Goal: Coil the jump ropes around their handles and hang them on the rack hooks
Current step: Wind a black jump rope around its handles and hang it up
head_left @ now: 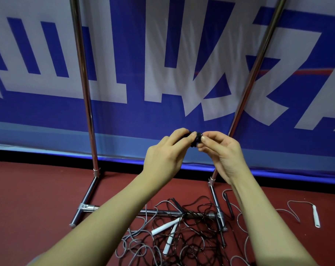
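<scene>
Both hands are raised in front of the banner, meeting around a small dark bundle (195, 140), seemingly a coiled black jump rope with its handles. My left hand (167, 152) grips its left part with curled fingers. My right hand (218, 150) pinches its right end between thumb and fingertips. Most of the bundle is hidden by my fingers. Below, on the red floor, lies a tangled heap of black and grey ropes (182, 240) with two white handles (165, 226). The chrome rack (86, 93) stands behind; its hooks are out of view.
The rack's base bar (162, 212) crosses the rope heap; its right upright (253, 73) leans out of the top of the frame. A black handle (229, 205) and a grey rope with a white handle (316, 215) lie at the right. A blue-and-white banner (162, 54) covers the wall.
</scene>
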